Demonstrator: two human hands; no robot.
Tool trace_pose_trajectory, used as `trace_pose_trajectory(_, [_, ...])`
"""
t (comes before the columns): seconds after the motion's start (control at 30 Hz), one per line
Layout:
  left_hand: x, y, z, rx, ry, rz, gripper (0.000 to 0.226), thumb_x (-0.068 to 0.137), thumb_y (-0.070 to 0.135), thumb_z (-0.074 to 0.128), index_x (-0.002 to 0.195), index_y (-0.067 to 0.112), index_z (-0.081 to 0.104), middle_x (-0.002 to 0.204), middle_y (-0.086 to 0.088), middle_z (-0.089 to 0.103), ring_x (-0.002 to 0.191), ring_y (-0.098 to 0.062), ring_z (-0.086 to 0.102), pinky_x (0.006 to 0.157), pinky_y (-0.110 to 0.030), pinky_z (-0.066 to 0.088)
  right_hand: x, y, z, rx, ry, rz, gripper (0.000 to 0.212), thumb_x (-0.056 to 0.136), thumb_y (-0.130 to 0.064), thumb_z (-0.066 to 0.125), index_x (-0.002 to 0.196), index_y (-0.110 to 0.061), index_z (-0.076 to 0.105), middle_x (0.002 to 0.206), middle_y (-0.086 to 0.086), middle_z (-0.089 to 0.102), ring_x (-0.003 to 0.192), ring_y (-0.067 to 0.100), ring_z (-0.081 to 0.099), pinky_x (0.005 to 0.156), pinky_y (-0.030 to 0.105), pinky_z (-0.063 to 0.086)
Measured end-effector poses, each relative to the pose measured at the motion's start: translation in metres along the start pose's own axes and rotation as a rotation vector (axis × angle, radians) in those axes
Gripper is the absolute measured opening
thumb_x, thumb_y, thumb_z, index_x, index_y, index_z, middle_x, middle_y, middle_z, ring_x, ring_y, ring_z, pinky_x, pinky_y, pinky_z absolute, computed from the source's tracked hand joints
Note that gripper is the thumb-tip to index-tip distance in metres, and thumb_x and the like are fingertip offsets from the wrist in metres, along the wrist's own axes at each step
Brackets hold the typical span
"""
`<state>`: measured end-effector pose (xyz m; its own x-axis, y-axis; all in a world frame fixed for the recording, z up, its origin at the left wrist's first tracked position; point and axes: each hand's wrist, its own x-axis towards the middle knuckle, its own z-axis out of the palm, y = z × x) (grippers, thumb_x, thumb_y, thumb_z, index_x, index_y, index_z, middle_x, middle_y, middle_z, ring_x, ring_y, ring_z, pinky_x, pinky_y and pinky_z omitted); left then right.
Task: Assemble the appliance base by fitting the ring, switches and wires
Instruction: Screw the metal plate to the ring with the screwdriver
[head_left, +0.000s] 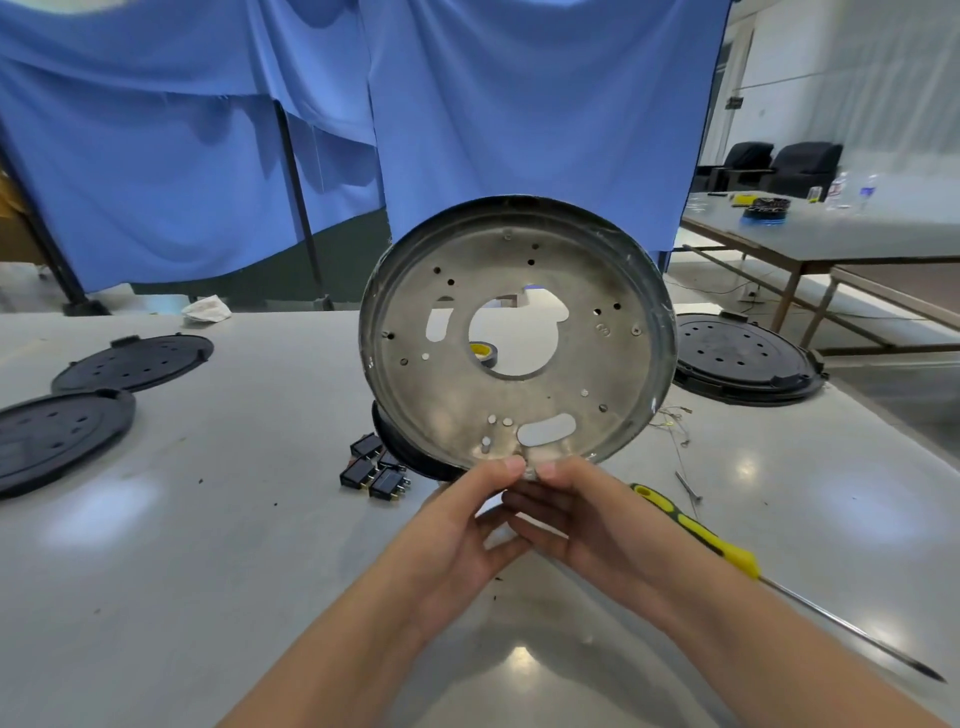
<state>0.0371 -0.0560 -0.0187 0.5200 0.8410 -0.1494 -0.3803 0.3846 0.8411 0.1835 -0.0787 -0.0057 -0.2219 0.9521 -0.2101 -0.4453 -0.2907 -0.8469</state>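
A round metal base plate with a large centre hole and many small holes stands upright in front of me. My left hand and my right hand both pinch its lower rim, thumbs on the near face. Several small black switches lie on the table just left of my hands. A black ring-shaped part shows partly behind the plate's lower edge. Thin wires lie to the right of the plate.
A yellow-and-black screwdriver lies at my right forearm. Two black round covers lie at left, another at right. A tape roll shows through the centre hole. Blue curtains hang behind the table.
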Motion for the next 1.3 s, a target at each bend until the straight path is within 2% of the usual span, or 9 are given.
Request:
trace_pose_trajectory(0.13, [0.001, 0.001, 0.001, -0.030, 0.044, -0.013, 0.015, 0.065, 0.024, 0.075, 0.080, 0.020, 0.076, 0.093, 0.001, 0.070, 0.085, -0.009, 0.066, 0.090, -0.033, 0.050, 0.003, 0.002, -0.003, -0.015, -0.011, 0.035, 0.027, 0.059, -0.020, 0.073, 0.084, -0.010, 0.075, 0.099, 0.011, 0.066, 0.093, 0.016, 0.063, 0.093, 0.032, 0.050])
trace_pose_trajectory(0.37, [0.001, -0.003, -0.003, -0.044, -0.005, -0.034, 0.028, 0.068, 0.014, 0.074, 0.095, 0.009, 0.074, 0.105, -0.008, 0.069, 0.102, -0.013, 0.063, 0.100, -0.037, 0.046, 0.005, -0.004, -0.012, -0.078, -0.006, 0.068, 0.013, 0.074, -0.015, 0.070, 0.084, -0.010, 0.076, 0.103, 0.013, 0.069, 0.099, 0.019, 0.066, 0.090, 0.031, 0.054])
trace_pose_trajectory(0.5, [0.000, 0.000, -0.005, -0.022, -0.055, -0.025, 0.038, 0.064, 0.017, 0.077, 0.100, 0.007, 0.073, 0.114, -0.010, 0.069, 0.112, -0.016, 0.063, 0.104, -0.040, 0.046, 0.003, -0.007, -0.014, -0.214, -0.038, 0.010, 0.034, 0.059, -0.032, 0.078, 0.089, -0.015, 0.077, 0.110, 0.007, 0.072, 0.108, 0.017, 0.066, 0.089, 0.030, 0.053])
trace_pose_trajectory(0.77, [-0.001, 0.010, -0.002, -0.206, -0.037, -0.029, 0.057, 0.071, 0.007, 0.065, 0.123, -0.014, 0.054, 0.132, -0.025, 0.056, 0.125, -0.032, 0.054, 0.106, -0.038, 0.044, -0.006, -0.022, -0.020, -0.735, -0.109, -0.099, 0.033, 0.063, -0.060, 0.072, 0.093, -0.045, 0.073, 0.107, -0.018, 0.071, 0.103, -0.002, 0.064, 0.084, 0.016, 0.051])
trace_pose_trajectory(0.87, [0.002, 0.013, -0.005, -0.178, 0.140, -0.020, 0.044, 0.062, -0.009, 0.072, 0.106, -0.006, 0.066, 0.117, -0.021, 0.066, 0.107, -0.027, 0.065, 0.096, -0.035, 0.051, -0.007, -0.037, -0.038, -0.993, 0.029, -0.086, 0.038, 0.066, -0.048, 0.081, 0.099, -0.033, 0.070, 0.098, -0.019, 0.072, 0.088, -0.005, 0.066, 0.074, 0.012, 0.051])
trace_pose_trajectory(0.97, [0.002, 0.017, -0.011, -0.144, 0.266, 0.018, 0.056, 0.057, 0.001, 0.070, 0.113, -0.004, 0.063, 0.113, -0.020, 0.066, 0.096, -0.024, 0.066, 0.086, -0.032, 0.054, -0.006, -0.054, -0.058, -1.136, 0.230, -0.204, 0.007, 0.079, -0.023, 0.076, 0.082, -0.028, 0.073, 0.077, -0.011, 0.072, 0.058, -0.002, 0.062, 0.058, 0.010, 0.048])
trace_pose_trajectory(1.03, [0.001, 0.020, -0.014, -0.131, 0.299, 0.024, 0.053, 0.057, 0.003, 0.070, 0.109, -0.003, 0.063, 0.110, -0.019, 0.064, 0.095, -0.023, 0.064, 0.085, -0.032, 0.055, -0.004, -0.060, -0.074, -1.160, 0.391, -0.302, 0.010, 0.080, -0.018, 0.074, 0.075, -0.027, 0.073, 0.074, -0.008, 0.071, 0.052, -0.003, 0.057, 0.052, 0.006, 0.043])
trace_pose_trajectory(1.17, [0.000, 0.020, -0.013, -0.162, 0.296, 0.004, 0.047, 0.058, 0.002, 0.070, 0.104, -0.002, 0.065, 0.105, -0.019, 0.065, 0.090, -0.023, 0.065, 0.084, -0.033, 0.055, 0.003, -0.063, -0.105, -1.240, 0.710, -0.375, 0.004, 0.083, -0.019, 0.068, 0.082, -0.023, 0.071, 0.082, -0.007, 0.069, 0.070, 0.005, 0.058, 0.060, 0.020, 0.040])
trace_pose_trajectory(1.3, [-0.002, 0.020, -0.008, -0.231, 0.267, -0.023, 0.064, 0.062, -0.001, 0.068, 0.124, -0.012, 0.055, 0.125, -0.026, 0.060, 0.112, -0.031, 0.060, 0.087, -0.039, 0.054, 0.007, -0.059, -0.133, -1.188, 0.878, -0.173, 0.025, 0.092, -0.041, 0.055, 0.097, -0.018, 0.063, 0.090, 0.000, 0.061, 0.088, 0.022, 0.055, 0.073, 0.032, 0.041])
